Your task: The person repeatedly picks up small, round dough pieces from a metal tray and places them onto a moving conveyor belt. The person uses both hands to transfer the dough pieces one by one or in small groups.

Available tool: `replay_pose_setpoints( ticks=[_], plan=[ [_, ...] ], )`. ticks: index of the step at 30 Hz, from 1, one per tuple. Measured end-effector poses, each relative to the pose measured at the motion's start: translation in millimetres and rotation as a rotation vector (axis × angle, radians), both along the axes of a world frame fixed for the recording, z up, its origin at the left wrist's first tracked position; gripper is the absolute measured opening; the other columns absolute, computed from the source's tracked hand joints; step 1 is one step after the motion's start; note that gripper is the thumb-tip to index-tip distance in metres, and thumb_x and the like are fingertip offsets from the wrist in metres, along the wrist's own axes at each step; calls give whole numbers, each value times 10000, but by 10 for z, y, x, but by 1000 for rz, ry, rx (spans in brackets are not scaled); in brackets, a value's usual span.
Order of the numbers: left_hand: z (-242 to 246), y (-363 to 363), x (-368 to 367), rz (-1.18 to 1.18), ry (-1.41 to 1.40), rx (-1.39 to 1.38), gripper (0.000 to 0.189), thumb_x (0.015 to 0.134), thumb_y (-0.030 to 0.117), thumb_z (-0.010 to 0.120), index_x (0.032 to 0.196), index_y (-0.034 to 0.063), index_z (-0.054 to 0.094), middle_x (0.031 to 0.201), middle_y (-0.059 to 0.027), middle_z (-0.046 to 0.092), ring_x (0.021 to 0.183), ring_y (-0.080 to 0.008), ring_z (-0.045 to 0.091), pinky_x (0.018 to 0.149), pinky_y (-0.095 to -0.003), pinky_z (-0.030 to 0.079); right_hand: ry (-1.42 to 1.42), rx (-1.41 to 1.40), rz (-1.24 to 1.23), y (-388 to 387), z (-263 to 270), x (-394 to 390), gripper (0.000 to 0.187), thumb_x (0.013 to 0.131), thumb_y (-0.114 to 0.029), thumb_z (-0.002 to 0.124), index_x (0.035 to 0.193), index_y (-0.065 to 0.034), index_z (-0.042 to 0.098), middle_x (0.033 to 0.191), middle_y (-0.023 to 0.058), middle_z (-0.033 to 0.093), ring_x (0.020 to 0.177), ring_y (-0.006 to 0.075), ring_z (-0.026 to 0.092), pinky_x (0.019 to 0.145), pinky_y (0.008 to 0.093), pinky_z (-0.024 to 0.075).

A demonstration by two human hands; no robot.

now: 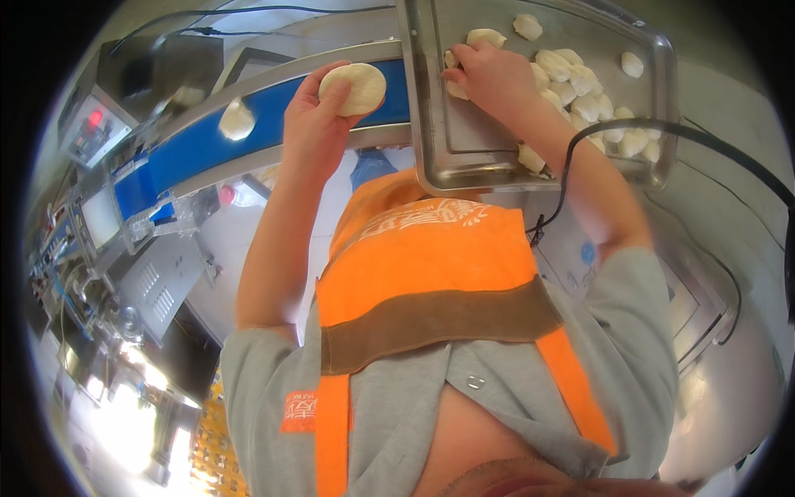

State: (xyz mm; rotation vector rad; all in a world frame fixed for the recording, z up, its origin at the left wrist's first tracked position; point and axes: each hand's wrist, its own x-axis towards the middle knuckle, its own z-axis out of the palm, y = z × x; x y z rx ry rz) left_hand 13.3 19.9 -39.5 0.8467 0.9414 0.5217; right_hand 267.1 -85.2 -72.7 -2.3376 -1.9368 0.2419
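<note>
My left hand [323, 118] holds a flat, round disc of pale dough [366, 90] above the blue conveyor belt [267, 99], its thumb across the disc's face. Over the left side of a metal tray [428, 168], my right hand [500, 74] pinches a small piece of dough [451, 59] between thumb and fingers, which partly hide it. Another dough piece [458, 91] lies just under that hand, and one more [486, 38] sits beyond it. A heap of dough pieces [584, 81] fills the tray's middle and right, partly covered by my right forearm.
A lump of dough [237, 120] rests on the belt to the left. Machinery with a control box [96, 127] and its lit red lamp stands at far left. A black cable [671, 127] arches across my right forearm and the tray's near right side.
</note>
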Motion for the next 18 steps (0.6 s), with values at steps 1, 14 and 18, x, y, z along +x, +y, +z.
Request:
replay_pose_setpoints(
  ticks=[1,14,18],
  plan=[
    [-5,11,-6,-1,26,22,508,1047,200,618,1460,-30,432,1316,-227,609,1221,-379,648,1053,-489,559,-29,-111,20,71,58,-31,287,940,-334,698,1157,-146,705,1003,60,709,837,277,714,717,375,583],
    [-116,-179,-310,68,-88,16,431,1023,267,663,1358,3,601,1253,-101,658,1126,-196,660,945,-340,588,903,-17,123,443,505,-903,198,969,-177,692,1128,-61,714,889,85,748,779,174,705,707,312,551],
    [-396,48,-855,162,221,228,336,1003,235,674,1260,20,654,1189,-105,679,1078,-195,661,912,-357,575,1082,-34,-40,379,493,-862,240,1029,-181,635,1233,-84,715,914,38,746,779,83,656,665,239,510]
  ],
)
